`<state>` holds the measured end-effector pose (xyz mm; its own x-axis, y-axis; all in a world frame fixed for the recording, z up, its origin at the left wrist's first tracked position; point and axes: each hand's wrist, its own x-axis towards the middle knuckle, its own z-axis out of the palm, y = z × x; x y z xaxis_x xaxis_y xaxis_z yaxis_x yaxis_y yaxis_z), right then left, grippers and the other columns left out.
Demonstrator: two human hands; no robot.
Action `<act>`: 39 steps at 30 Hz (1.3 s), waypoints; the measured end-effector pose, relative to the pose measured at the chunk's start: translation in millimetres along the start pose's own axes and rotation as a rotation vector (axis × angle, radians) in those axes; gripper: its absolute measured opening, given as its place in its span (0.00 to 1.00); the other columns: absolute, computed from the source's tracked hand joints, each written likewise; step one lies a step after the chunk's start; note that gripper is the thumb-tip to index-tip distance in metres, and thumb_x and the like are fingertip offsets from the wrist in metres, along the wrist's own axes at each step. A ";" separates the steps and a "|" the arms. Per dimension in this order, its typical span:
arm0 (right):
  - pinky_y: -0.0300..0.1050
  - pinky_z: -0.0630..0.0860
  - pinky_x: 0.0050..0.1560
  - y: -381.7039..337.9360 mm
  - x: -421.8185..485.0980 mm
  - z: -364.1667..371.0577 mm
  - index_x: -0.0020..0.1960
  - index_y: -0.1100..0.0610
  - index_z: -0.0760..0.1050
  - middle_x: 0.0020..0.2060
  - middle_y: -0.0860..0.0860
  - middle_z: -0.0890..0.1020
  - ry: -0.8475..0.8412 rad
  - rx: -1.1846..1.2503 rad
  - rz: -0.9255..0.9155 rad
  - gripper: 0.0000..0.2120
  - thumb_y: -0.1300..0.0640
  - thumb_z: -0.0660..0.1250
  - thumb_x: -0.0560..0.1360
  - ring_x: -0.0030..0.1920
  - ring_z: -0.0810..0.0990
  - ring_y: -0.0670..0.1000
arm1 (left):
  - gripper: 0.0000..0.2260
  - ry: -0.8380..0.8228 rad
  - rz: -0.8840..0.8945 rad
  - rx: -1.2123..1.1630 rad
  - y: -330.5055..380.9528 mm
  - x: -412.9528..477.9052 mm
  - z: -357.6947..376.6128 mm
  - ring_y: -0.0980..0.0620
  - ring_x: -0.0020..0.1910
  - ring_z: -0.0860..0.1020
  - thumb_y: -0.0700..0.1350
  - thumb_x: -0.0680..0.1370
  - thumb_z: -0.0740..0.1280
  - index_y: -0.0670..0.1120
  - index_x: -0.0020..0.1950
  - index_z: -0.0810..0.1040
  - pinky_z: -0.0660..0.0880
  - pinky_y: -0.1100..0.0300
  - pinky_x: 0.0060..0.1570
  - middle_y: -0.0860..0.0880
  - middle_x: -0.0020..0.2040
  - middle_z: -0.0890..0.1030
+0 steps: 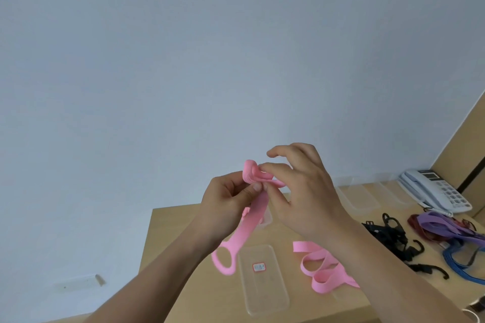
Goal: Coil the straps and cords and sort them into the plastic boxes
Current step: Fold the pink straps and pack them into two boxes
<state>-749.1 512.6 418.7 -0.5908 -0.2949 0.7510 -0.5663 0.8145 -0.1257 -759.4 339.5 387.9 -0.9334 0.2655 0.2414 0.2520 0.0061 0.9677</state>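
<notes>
I hold a pink strap (253, 220) up above the table. My left hand (225, 204) pinches it just below a small coil at its top, and my right hand (304, 191) curls fingers around that coil. A pink loop handle (223, 261) dangles under my left wrist. The strap's loose end (324, 267) lies in folds on the table beneath my right forearm. A clear plastic lid (265, 279) with a red-edged label lies flat below my hands. A clear box (358, 195) stands behind my right hand.
On the wooden table (168, 233), right side: a tangle of black straps with hooks (393, 240), purple and dark red straps (443, 227), a blue cord (462, 263). A pale telephone (435, 191) sits at the far right corner. A bare wall lies behind.
</notes>
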 end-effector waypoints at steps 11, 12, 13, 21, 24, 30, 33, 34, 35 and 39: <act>0.45 0.74 0.41 43.9 7.3 -26.7 0.42 0.57 0.82 0.39 0.47 0.80 0.078 0.056 -0.019 0.06 0.65 0.75 0.69 0.45 0.76 0.51 | 0.15 0.017 -0.123 -0.098 16.4 15.4 41.4 0.38 0.52 0.86 0.53 0.78 0.72 0.43 0.56 0.85 0.81 0.37 0.56 0.40 0.52 0.87; 0.45 0.74 0.41 47.9 6.2 -26.9 0.41 0.57 0.82 0.38 0.47 0.79 0.096 0.053 -0.037 0.06 0.66 0.75 0.69 0.44 0.75 0.51 | 0.16 0.003 -0.125 -0.112 17.7 16.5 45.6 0.39 0.53 0.86 0.53 0.78 0.72 0.43 0.57 0.85 0.82 0.41 0.57 0.40 0.52 0.87; 0.45 0.74 0.40 51.6 4.5 -27.0 0.40 0.58 0.82 0.38 0.47 0.79 0.113 0.049 -0.054 0.06 0.67 0.75 0.69 0.44 0.74 0.51 | 0.16 -0.010 -0.121 -0.130 19.3 18.0 49.4 0.40 0.53 0.86 0.53 0.78 0.72 0.42 0.57 0.85 0.82 0.44 0.58 0.40 0.53 0.87; 0.42 0.73 0.40 72.5 -5.7 -26.4 0.41 0.58 0.83 0.41 0.51 0.79 0.143 0.054 -0.131 0.05 0.64 0.69 0.74 0.44 0.75 0.53 | 0.17 -0.051 -0.136 -0.244 22.4 28.1 61.2 0.40 0.54 0.84 0.49 0.80 0.68 0.35 0.56 0.82 0.81 0.46 0.61 0.37 0.52 0.85; 0.44 0.75 0.42 78.5 -8.6 -27.3 0.43 0.55 0.84 0.47 0.51 0.81 0.080 0.095 -0.135 0.05 0.62 0.70 0.73 0.49 0.77 0.52 | 0.13 -0.002 -0.153 -0.223 23.0 33.3 62.6 0.41 0.53 0.84 0.44 0.75 0.69 0.40 0.57 0.85 0.81 0.48 0.60 0.40 0.52 0.85; 0.49 0.80 0.44 89.7 -9.7 -29.9 0.44 0.54 0.84 0.50 0.49 0.83 0.000 0.256 -0.065 0.07 0.64 0.73 0.70 0.50 0.81 0.52 | 0.12 0.065 -0.137 -0.140 25.9 40.9 71.6 0.42 0.50 0.85 0.43 0.74 0.71 0.41 0.55 0.86 0.82 0.49 0.58 0.39 0.50 0.87; 0.46 0.78 0.43 94.6 -5.5 -33.8 0.43 0.52 0.83 0.43 0.44 0.83 -0.001 0.354 -0.030 0.07 0.63 0.72 0.69 0.45 0.80 0.48 | 0.09 0.092 -0.140 -0.105 26.3 44.4 76.9 0.37 0.54 0.85 0.44 0.78 0.71 0.40 0.53 0.86 0.81 0.45 0.60 0.37 0.51 0.86; 0.46 0.78 0.43 95.9 -4.5 -34.8 0.43 0.52 0.82 0.41 0.43 0.83 -0.003 0.391 -0.005 0.07 0.63 0.72 0.69 0.44 0.80 0.47 | 0.08 0.094 -0.140 -0.080 27.0 45.4 78.7 0.39 0.53 0.85 0.43 0.80 0.71 0.40 0.53 0.86 0.82 0.46 0.59 0.38 0.51 0.87; 0.46 0.78 0.43 97.4 -3.7 -35.7 0.44 0.52 0.82 0.41 0.42 0.83 -0.018 0.427 0.036 0.08 0.63 0.72 0.70 0.43 0.80 0.46 | 0.08 0.091 -0.136 -0.052 27.6 46.4 80.2 0.41 0.52 0.86 0.42 0.82 0.69 0.40 0.53 0.86 0.82 0.49 0.58 0.40 0.50 0.87; 0.46 0.78 0.45 105.6 -0.6 -39.0 0.54 0.52 0.80 0.44 0.44 0.81 -0.164 0.438 0.148 0.12 0.62 0.73 0.73 0.44 0.80 0.45 | 0.07 0.064 -0.120 -0.019 27.8 48.8 85.5 0.46 0.49 0.87 0.41 0.82 0.68 0.40 0.56 0.84 0.83 0.56 0.53 0.43 0.48 0.88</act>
<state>-786.1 618.2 430.3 -0.7458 -0.2956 0.5970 -0.6375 0.5769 -0.5107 -776.1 435.1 420.3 -0.9711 0.2023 0.1270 0.1329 0.0157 0.9910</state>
